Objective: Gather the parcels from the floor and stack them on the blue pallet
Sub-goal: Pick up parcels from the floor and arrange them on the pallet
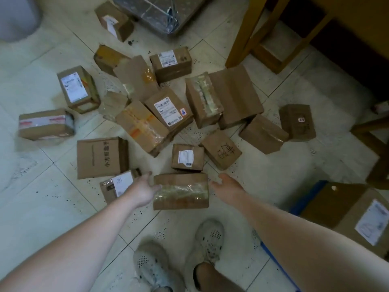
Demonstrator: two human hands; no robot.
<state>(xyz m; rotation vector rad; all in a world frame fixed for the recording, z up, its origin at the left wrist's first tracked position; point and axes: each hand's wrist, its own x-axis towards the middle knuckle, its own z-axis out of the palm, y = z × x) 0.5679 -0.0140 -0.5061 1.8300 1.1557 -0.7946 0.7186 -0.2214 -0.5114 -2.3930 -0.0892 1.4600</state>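
L hand (145, 189) & R hand (227, 184), fingers loose, apart, flank taped parcel (181, 192) on floor (52, 207): L touching its left end, R just beside right end; blue pallet (309, 194) right of parcel, parcel pile (160, 114) beyond it.

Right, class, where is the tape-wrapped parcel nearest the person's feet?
Head view, lower centre: the tape-wrapped parcel lies on the floor between the left hand and right hand, with a small labelled parcel just beyond it.
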